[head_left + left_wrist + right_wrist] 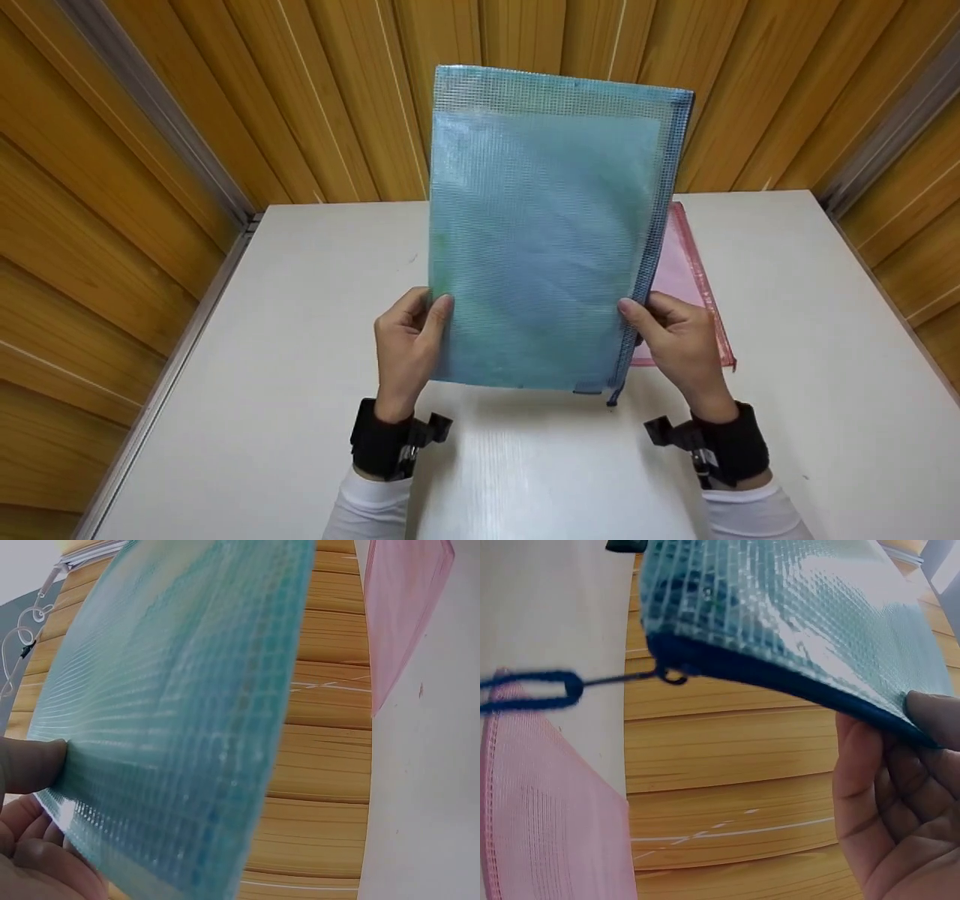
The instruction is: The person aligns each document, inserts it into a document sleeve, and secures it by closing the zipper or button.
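A blue mesh zipper pouch (540, 240) is held up off the table, its long side upright and a dark blue zipper edge on the right. My left hand (409, 345) pinches its left edge, thumb in front and fingers behind. On the zipper edge, my right hand (679, 345) has the same kind of pinch. A paler sheet-like area shows through the mesh. In the right wrist view a blue zipper pull cord (532, 688) hangs from the pouch's corner. Partly hidden behind the blue pouch, a pink mesh zipper pouch (686, 277) lies on the table.
The white table (300, 300) spreads under both arms. Wood-patterned panels (360, 97) stand behind it and along both sides, with metal posts (180, 112) at the corners. A thin coiled cable (26, 630) shows at the left wrist view's edge.
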Motion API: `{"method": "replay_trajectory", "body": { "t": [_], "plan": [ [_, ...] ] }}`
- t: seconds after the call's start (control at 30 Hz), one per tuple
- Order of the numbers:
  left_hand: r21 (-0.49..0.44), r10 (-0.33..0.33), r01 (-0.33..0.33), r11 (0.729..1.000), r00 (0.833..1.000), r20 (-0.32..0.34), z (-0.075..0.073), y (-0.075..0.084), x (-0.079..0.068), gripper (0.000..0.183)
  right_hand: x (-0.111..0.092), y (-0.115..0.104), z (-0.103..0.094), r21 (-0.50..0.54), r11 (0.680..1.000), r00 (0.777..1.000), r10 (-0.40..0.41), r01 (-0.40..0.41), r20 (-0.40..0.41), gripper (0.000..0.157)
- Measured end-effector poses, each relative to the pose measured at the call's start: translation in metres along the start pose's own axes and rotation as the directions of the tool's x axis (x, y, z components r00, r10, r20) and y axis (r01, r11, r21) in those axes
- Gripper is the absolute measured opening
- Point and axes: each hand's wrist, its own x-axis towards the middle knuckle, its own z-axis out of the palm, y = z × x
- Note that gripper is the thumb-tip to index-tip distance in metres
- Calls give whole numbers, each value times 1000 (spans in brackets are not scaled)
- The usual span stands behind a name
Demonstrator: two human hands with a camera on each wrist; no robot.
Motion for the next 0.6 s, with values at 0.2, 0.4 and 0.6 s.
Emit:
{"method": "replay_trajectory", "body": {
  "t": [0.2, 0.4, 0.6],
  "plan": [
    [9, 9, -8, 1000, 999, -51, 3, -18, -2, 14, 0, -11, 3, 27, 999, 1000, 22, -22, -5, 12],
    [11, 10, -10, 1000, 997, -81, -3, 7, 0, 12, 9, -13, 13, 52, 998, 999, 36, -35, -12, 15],
    [7, -22, 23, 1000, 993, -114, -8, 11, 3, 13, 18, -16, 20, 75, 991, 994, 108, -110, 23, 20]
  ]
}}
